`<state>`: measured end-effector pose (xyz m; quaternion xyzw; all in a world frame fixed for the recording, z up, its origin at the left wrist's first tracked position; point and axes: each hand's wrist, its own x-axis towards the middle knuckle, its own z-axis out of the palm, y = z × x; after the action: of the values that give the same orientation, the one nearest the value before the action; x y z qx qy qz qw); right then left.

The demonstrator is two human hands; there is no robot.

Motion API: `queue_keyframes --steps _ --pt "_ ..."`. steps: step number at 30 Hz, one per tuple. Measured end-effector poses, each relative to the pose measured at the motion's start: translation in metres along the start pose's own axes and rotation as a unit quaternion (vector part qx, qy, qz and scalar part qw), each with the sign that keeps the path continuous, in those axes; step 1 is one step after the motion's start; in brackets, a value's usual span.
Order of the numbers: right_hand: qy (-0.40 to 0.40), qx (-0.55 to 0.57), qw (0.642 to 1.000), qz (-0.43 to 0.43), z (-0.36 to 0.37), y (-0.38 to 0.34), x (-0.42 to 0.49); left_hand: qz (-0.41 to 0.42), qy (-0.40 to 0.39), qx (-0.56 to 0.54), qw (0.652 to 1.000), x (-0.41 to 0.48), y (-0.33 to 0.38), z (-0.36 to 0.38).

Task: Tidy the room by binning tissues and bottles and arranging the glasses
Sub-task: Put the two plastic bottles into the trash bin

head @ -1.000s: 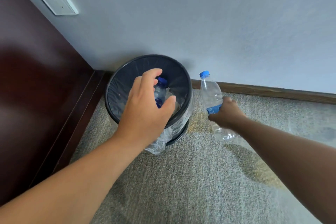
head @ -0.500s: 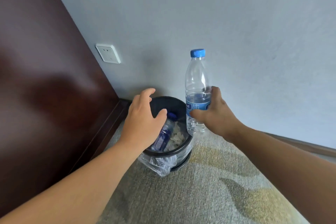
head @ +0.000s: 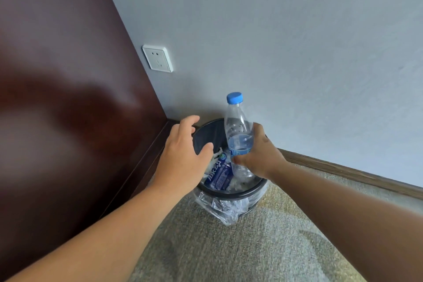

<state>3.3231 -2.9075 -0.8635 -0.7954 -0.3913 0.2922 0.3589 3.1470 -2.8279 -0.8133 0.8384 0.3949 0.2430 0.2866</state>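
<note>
Two hands hover over the bin (head: pixel 231 196), which stands on carpet in the corner between a dark wood panel and the wall. The right hand (head: pixel 261 158) grips a clear bottle (head: pixel 238 130) round its lower body, fingers and thumb wrapped on it at the blue label. A little water shows inside. The bottle's long axis is close to upright, cap up and leaning slightly left. Its base hangs over the bin's opening, right of centre. The bin therefore lies straight below the fingers, so letting go, or lowering first, should drop the bottle in. The left hand (head: pixel 183 155) holds nothing, its fingers spread and relaxed over the left rim. Inside the bin lie a blue-labelled bottle (head: pixel 218 174) and crumpled tissue (head: pixel 215 158).
</note>
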Motion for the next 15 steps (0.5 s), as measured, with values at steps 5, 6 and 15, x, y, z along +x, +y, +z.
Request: queue_keyframes --steps 5,6,15 --pt "-0.035 -0.074 0.995 0.049 0.017 0.008 0.007 -0.003 -0.01 -0.003 1.0 0.002 -0.018 0.006" --pt "-0.049 -0.1 0.992 0.062 0.02 0.009 0.007 -0.005 -0.013 -0.003 1.0 0.003 -0.021 0.006" --pt "0.014 -0.183 0.983 -0.015 0.021 -0.007 0.0 -0.004 -0.043 0.012 0.999 0.005 -0.028 0.014"
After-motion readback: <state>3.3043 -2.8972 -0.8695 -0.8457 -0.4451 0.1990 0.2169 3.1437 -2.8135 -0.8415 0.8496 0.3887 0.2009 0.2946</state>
